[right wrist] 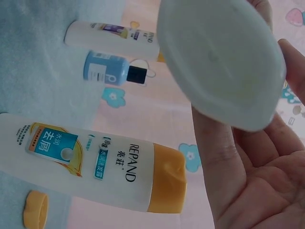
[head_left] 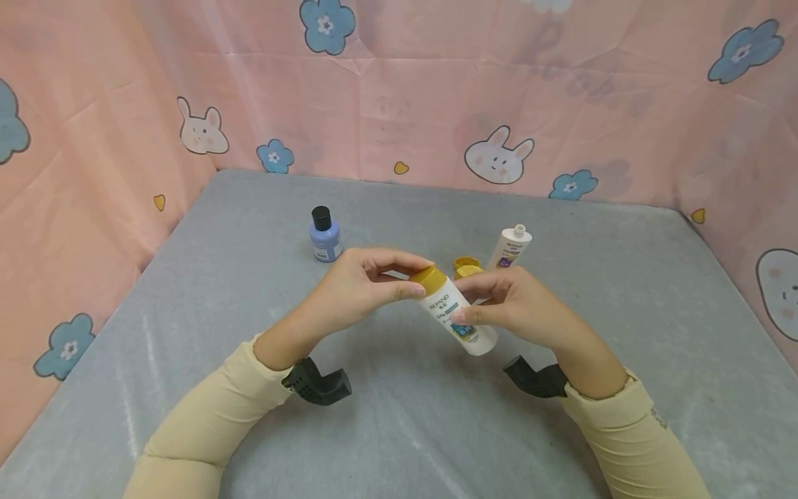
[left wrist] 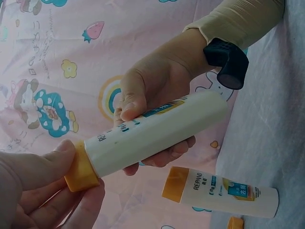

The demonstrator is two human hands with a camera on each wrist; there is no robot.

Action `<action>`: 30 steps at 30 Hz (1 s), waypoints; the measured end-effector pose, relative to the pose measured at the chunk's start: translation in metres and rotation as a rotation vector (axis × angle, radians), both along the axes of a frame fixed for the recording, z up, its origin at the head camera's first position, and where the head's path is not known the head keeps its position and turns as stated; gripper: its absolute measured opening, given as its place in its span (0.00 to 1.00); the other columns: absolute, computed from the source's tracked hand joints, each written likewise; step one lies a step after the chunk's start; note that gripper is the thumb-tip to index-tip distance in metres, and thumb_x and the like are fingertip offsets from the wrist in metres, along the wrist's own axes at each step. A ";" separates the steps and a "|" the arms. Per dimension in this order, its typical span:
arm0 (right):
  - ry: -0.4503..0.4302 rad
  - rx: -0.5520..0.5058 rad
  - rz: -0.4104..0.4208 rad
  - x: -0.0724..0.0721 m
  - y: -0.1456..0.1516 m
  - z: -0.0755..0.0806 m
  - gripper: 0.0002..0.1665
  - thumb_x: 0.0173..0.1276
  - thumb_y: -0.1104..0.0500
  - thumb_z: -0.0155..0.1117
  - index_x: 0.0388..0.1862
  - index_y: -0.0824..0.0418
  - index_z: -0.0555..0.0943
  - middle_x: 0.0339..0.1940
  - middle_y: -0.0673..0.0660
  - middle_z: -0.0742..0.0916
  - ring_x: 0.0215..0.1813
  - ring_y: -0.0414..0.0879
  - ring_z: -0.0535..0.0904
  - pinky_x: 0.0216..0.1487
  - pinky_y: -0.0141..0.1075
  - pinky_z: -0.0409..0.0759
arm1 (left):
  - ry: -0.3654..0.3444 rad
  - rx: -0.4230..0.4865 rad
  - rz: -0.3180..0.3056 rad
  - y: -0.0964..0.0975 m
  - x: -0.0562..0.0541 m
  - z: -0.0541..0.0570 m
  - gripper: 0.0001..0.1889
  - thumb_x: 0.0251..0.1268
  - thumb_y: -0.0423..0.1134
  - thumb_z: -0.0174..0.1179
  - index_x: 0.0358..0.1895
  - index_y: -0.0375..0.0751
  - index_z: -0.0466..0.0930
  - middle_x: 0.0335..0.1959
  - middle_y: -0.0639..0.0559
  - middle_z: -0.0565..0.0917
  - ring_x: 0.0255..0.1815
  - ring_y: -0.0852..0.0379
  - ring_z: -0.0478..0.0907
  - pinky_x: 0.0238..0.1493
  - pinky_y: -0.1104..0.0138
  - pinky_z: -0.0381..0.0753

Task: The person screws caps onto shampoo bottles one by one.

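Observation:
A white shampoo bottle (head_left: 460, 320) with a yellow cap (head_left: 429, 280) is held tilted above the table between both hands. My left hand (head_left: 361, 287) pinches the cap between thumb and fingers. With its thumb over the front label, my right hand (head_left: 520, 305) grips the bottle's body. The cap sits against the bottle's shoulder in the left wrist view. The right wrist view looks onto the held bottle's base (right wrist: 221, 57). Close by stands a second white bottle (left wrist: 231, 193) with a yellow cap, mostly hidden behind my right hand in the head view.
A loose yellow cap (right wrist: 36, 210) lies on the table beside the second bottle. Behind my right hand stands an uncapped white bottle (head_left: 512, 244). A blue bottle (head_left: 325, 239) with a black cap stands further left. The right wrist view includes another purple-labelled bottle (right wrist: 90, 36).

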State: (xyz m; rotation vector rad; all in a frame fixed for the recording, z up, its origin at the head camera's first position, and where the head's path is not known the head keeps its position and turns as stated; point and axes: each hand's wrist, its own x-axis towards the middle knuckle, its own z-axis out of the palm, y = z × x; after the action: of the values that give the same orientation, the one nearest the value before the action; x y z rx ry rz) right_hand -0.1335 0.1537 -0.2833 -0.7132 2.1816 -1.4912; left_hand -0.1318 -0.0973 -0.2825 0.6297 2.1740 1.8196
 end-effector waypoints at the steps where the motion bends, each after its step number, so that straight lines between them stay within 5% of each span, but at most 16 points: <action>1: 0.001 0.000 0.004 0.000 0.000 0.000 0.19 0.64 0.66 0.69 0.53 0.73 0.83 0.42 0.65 0.88 0.41 0.42 0.84 0.42 0.38 0.86 | 0.005 0.006 -0.003 0.000 0.000 0.000 0.16 0.62 0.31 0.67 0.54 0.36 0.84 0.53 0.44 0.86 0.51 0.53 0.84 0.52 0.62 0.86; 17: -0.040 -0.024 0.056 -0.001 0.001 -0.001 0.19 0.65 0.67 0.67 0.53 0.76 0.81 0.44 0.67 0.87 0.43 0.43 0.84 0.45 0.37 0.86 | 0.105 -0.013 -0.057 -0.001 0.000 -0.001 0.16 0.64 0.28 0.64 0.55 0.33 0.82 0.54 0.42 0.85 0.55 0.52 0.83 0.55 0.65 0.85; 30: -0.097 -0.062 0.165 -0.004 0.006 -0.002 0.19 0.69 0.67 0.62 0.54 0.79 0.79 0.40 0.47 0.89 0.42 0.41 0.84 0.45 0.35 0.85 | 0.221 0.035 -0.125 -0.002 -0.003 -0.005 0.14 0.63 0.24 0.63 0.52 0.27 0.82 0.52 0.36 0.85 0.54 0.48 0.83 0.56 0.64 0.85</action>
State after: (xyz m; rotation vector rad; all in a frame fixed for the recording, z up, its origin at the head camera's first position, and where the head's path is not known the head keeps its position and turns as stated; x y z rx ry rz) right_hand -0.1376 0.1592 -0.2853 -0.8034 1.9623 -1.4815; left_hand -0.1345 -0.0991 -0.2874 0.9934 2.1838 1.8011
